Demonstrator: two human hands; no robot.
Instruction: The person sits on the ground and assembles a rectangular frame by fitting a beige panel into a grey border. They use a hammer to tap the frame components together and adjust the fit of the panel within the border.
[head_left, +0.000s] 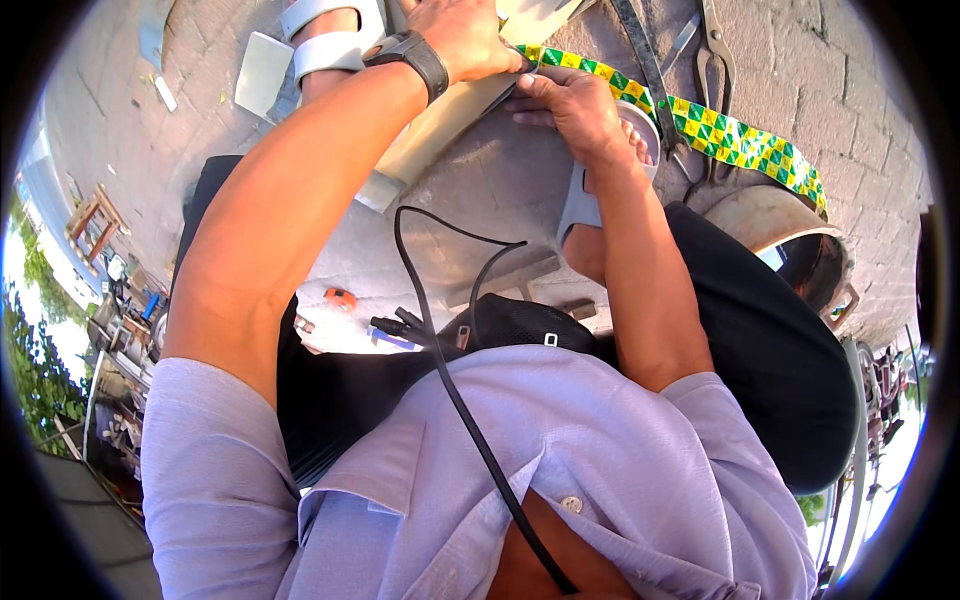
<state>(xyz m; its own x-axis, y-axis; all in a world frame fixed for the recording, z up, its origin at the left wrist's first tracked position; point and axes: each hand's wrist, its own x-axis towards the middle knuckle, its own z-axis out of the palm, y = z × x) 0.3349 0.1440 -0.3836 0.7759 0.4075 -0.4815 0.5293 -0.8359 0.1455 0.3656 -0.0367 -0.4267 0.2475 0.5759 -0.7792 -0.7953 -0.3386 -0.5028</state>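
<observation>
A black band circles the wrist of my left hand (455, 40), at the top edge. Its thumb presses at the end of a green-and-yellow checkered strip (740, 140), while its other fingers partly leave the view. Beside it, my right hand (580, 105) is closed, with thumb and forefinger pinched at the same end of the strip. What lies between the fingertips is mostly covered. Beneath both hands a long pale board or flat piece (430, 140) slants down to the left, with a dark edge along its right side. From my hands the strip curves away to the right.
Long-handled metal shears (714, 50) and a dark metal bar (645, 60) lie by the strip on brick paving. A worn round basin (770, 215) stands beside my right knee. A black cable (450, 380) hangs before my chest. An orange object (341, 298) and a black pouch (530, 325) lie between my legs.
</observation>
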